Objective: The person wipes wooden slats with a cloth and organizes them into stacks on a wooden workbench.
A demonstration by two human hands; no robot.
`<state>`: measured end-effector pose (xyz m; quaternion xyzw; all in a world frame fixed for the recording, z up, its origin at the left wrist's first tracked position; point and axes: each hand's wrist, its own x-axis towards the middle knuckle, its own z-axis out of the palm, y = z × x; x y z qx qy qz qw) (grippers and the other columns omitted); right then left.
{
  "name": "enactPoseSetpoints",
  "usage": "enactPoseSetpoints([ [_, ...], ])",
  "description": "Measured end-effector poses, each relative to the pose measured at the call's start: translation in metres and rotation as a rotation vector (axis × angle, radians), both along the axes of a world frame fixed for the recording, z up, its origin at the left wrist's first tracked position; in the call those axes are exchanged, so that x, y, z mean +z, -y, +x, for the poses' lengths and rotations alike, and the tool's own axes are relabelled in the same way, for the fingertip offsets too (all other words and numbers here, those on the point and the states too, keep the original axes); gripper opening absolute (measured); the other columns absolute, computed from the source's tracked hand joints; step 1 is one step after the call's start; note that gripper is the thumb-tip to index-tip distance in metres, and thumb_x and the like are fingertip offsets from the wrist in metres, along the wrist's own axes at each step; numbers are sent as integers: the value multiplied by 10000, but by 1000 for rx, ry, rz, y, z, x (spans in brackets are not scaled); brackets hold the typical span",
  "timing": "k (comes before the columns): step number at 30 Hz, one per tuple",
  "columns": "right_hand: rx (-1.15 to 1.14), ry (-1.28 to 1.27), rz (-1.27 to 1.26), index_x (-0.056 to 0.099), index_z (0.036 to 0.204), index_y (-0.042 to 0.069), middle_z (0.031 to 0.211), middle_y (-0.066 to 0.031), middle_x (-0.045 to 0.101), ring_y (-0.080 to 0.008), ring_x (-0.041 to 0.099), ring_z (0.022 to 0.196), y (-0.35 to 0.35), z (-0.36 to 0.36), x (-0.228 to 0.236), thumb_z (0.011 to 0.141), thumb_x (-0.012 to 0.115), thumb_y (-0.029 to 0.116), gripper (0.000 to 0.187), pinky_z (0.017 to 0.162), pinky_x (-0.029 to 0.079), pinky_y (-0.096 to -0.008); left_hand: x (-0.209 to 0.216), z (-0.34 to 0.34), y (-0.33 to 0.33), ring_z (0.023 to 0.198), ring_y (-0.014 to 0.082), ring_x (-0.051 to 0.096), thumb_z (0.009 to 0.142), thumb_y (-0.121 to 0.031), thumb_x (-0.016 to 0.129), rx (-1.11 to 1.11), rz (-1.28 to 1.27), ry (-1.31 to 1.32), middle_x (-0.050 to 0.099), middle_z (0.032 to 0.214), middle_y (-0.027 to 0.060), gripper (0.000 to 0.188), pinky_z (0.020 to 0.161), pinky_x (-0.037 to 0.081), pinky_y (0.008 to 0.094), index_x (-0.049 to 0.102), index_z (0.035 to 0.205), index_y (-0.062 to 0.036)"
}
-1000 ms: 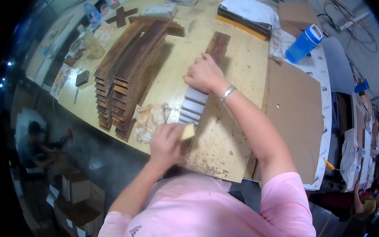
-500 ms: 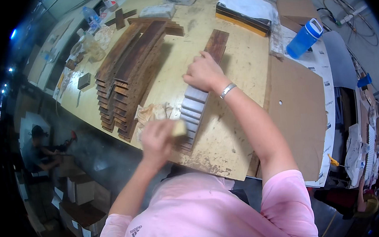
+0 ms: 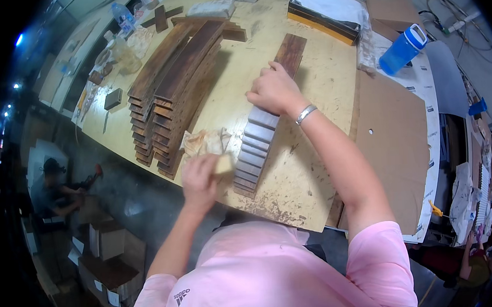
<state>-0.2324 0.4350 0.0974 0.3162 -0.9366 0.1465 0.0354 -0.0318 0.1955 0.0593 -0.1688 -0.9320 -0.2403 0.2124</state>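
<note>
My left hand is closed around a pale yellow, sponge-like block, slightly blurred. The block is just left of a stepped stack of dark wooden boards, whose staggered near ends look greyish and shiny. Across the middle of that stack my right hand, with a metal bracelet at the wrist, grips the boards with curled fingers. The stack's reddish-brown far end shows past the knuckles. Beside the left hand lies a crumpled, stained cloth.
Two tall stacks of brown boards stand to the left on the worn table. A small dark block and bottles lie farther left. At right are a cardboard sheet, a blue bottle and a black-and-yellow box. A person sits far left.
My left hand with the yellow block has drawn left, off the near ends of the boards. The right hand keeps its grip on the stack. The whole view has shifted slightly.
</note>
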Motion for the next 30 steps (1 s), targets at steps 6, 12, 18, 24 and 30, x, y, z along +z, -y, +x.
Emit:
enactPoseSetpoints([
  [6,2,0,13,770,760,79,813,-129,702,-265,621,986,6,-1,-5,906,510,350,403,1200,289,-468,3,19,-27,1015,344,620,635,100,638,-284,48,25,670,1091,118,507,915,474,456,650,1117,-56],
  [12,-4,-24,43,757,731,77,823,-119,713,-266,620,977,1,-2,-3,908,499,338,408,1198,291,-467,-10,19,6,987,349,615,639,88,627,29,53,4,673,1090,123,481,887,486,459,661,1102,-39],
  [18,8,-29,27,741,704,82,809,-96,715,-266,619,965,3,-3,-6,902,503,333,398,1193,296,-478,-19,29,-17,994,351,637,618,92,620,-132,85,45,686,1085,136,487,882,482,455,672,1083,-45],
  [24,27,-23,0,740,708,76,811,-81,717,-268,618,958,4,-1,-4,906,502,318,393,1188,300,-476,-26,44,-17,1002,361,613,692,48,601,-35,120,0,675,1089,121,455,887,462,470,678,1126,-62],
  [30,-7,-23,67,743,716,83,820,-69,722,-261,615,978,1,-4,-6,923,502,332,404,1191,291,-478,-40,53,-13,1019,388,605,699,78,616,188,198,75,664,1092,162,420,897,475,488,651,1100,-38],
])
